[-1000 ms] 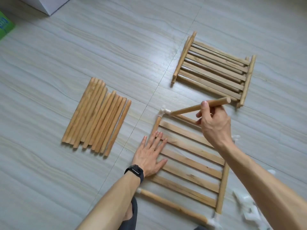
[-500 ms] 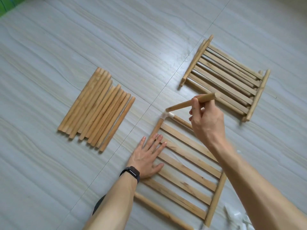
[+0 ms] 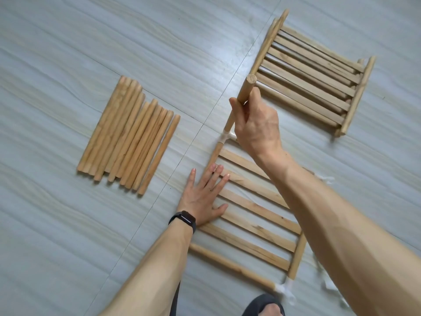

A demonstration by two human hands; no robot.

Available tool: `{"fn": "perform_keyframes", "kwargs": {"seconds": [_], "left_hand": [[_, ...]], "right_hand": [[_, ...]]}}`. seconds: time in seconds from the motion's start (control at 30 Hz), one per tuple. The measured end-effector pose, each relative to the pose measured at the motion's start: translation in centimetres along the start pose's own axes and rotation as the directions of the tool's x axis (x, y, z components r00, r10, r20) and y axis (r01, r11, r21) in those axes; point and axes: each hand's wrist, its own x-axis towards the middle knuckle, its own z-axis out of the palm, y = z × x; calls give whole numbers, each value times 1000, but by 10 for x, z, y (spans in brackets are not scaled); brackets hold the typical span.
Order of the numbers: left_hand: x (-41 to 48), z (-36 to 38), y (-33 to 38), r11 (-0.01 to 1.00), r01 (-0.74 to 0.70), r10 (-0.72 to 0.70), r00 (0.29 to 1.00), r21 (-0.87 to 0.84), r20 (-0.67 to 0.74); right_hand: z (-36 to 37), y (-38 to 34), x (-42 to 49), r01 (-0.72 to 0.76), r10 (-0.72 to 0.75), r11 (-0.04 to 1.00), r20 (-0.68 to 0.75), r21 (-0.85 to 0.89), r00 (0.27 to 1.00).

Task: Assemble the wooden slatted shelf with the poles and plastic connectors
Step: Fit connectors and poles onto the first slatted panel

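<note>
Swung from near-flat to near-upright: pole, gripped by right hand, foot at corner connector of slatted panel on floor. Left hand flat, fingers straight, pressing slats. Probably early stage: loose poles and stacked panels unused.

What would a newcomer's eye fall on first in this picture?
At centre, the right hand grips a pole rising from a white connector on the slatted panel, which the left hand presses flat. Loose poles lie in a row at left; stacked panels lie at upper right.
</note>
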Motion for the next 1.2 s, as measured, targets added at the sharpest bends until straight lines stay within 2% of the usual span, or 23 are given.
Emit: {"fn": "perform_keyframes", "kwargs": {"seconds": [0.13, 0.27, 0.37, 0.4, 0.47, 0.5, 0.57, 0.63, 0.7, 0.77, 0.87, 0.97, 1.03, 1.1, 1.17, 1.2], "left_hand": [[0, 0, 1, 1000, 4, -4, 1000, 14, -9], [0, -4, 1, 1000, 2, -1, 999, -17, 45], [-3, -17, -1, 996, -22, 29, 996, -82, 88], [-6, -20, -3, 992, -29, 37, 997, -120, 65], [-11, -27, -14, 986, 15, -34, 993, -169, -109], [-15, -30, -23, 980, 85, -122, 971, -180, -205], [-22, -35, -51, 943, 277, -322, 902, -186, -288], [-29, -42, -80, 888, 430, -457, 862, -160, -219], [-32, -49, -100, 865, 484, -499, 857, -129, -129], [-35, -51, -110, 868, 486, -495, 865, -101, -89], [-35, -53, -108, 871, 486, -491, 869, -77, -66], [-29, -56, -103, 840, 526, -531, 847, -131, -4], [-26, -56, -104, 763, 577, -581, 810, -292, 81], [-28, -61, -103, 599, 593, -599, 778, -538, 190], [-34, -72, -95, 275, 572, -537, 758, -773, 370], [-41, -81, -90, 113, 553, -453, 768, -826, 452]], "right_hand": [[2, -6, -4, -34, 35, 998, -18, 43, 999], [7, -10, -3, -46, 46, 999, 12, 23, 999], [9, -3, -4, -138, 137, 990, 71, 5, 988], [9, 1, -8, -184, 181, 983, 125, 13, 976], [5, 13, -24, -281, 263, 958, 231, 52, 937], [1, 21, -36, -315, 294, 948, 258, 43, 920], [-8, 41, -72, -349, 350, 935, 315, -61, 882], [-14, 57, -118, -282, 392, 914, 446, -293, 805], [-16, 67, -162, -144, 422, 867, 549, -477, 721], [-12, 70, -196, -86, 432, 849, 590, -522, 682], [-5, 69, -224, -108, 477, 841, 632, -531, 611], [-2, 72, -229, -136, 501, 835, 633, -534, 590], [-3, 73, -227, -127, 512, 831, 658, -541, 552], [-5, 72, -224, -130, 524, 828, 673, -545, 522], [-9, 69, -220, -144, 527, 831, 679, -537, 511], [-11, 67, -218, -150, 525, 835, 685, -530, 505]]}}
